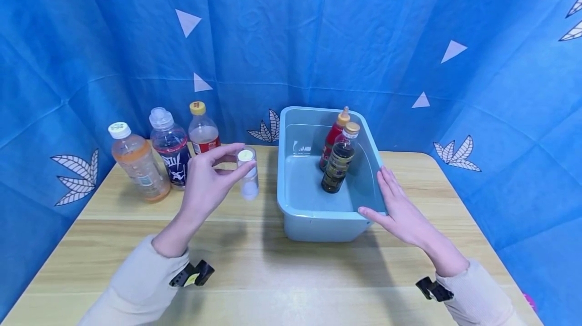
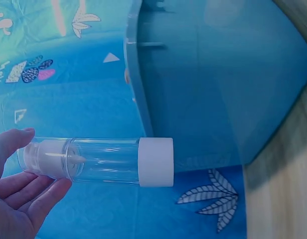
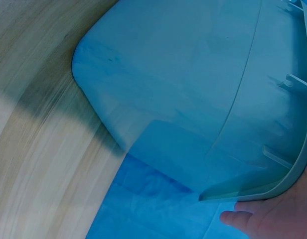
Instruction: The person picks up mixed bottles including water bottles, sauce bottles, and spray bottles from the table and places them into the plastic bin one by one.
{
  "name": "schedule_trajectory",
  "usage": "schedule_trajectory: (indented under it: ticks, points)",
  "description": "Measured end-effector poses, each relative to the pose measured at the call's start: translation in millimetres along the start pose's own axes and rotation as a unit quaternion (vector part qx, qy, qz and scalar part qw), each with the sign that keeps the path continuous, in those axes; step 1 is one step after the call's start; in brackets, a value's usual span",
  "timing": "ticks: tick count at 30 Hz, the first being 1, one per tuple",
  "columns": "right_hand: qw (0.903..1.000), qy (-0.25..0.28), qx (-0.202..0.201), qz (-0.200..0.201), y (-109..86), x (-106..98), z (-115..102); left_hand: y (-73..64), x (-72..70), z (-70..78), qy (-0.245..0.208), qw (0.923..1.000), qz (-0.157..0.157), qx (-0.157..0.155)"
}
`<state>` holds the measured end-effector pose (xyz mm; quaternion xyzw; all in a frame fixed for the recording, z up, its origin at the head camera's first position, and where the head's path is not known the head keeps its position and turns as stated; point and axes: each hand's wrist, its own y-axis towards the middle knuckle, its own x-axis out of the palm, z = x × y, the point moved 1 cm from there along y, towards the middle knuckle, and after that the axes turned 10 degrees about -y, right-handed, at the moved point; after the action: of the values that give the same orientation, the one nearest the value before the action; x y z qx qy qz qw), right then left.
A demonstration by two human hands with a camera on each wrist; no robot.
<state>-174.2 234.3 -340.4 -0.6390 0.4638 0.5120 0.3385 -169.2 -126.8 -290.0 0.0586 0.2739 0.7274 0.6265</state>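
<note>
My left hand (image 1: 206, 179) pinches a clear pump bottle (image 1: 249, 184) near its top, between thumb and fingers. The bottle is held up left of the light-blue plastic tub (image 1: 300, 214). Its white pump and white base (image 2: 156, 162) show in the left wrist view, with the clear body between. My right hand (image 1: 402, 215) rests on the tub's front right corner, fingers extended along the rim. Inside the tub stand a dark sauce bottle (image 1: 338, 161) with a tan cap and, behind it, a red bottle (image 1: 334, 136) with a yellow nozzle top.
On the table's left side stand an orange-tinted bottle (image 1: 142, 167) with a white cap, a dark-labelled bottle (image 1: 172, 149) and a yellow-capped bottle (image 1: 202, 126), partly behind my left hand. A blue patterned curtain (image 1: 309, 38) hangs round the wooden table (image 1: 291, 285).
</note>
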Motion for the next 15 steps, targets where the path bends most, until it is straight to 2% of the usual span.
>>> schedule_trajectory:
  ticks: [15]
  points:
    - [1.0, -0.002, 0.003, -0.002, 0.3, -1.0, 0.4, 8.9, 18.6, 25.6, -0.037, 0.9993, -0.008, 0.002]
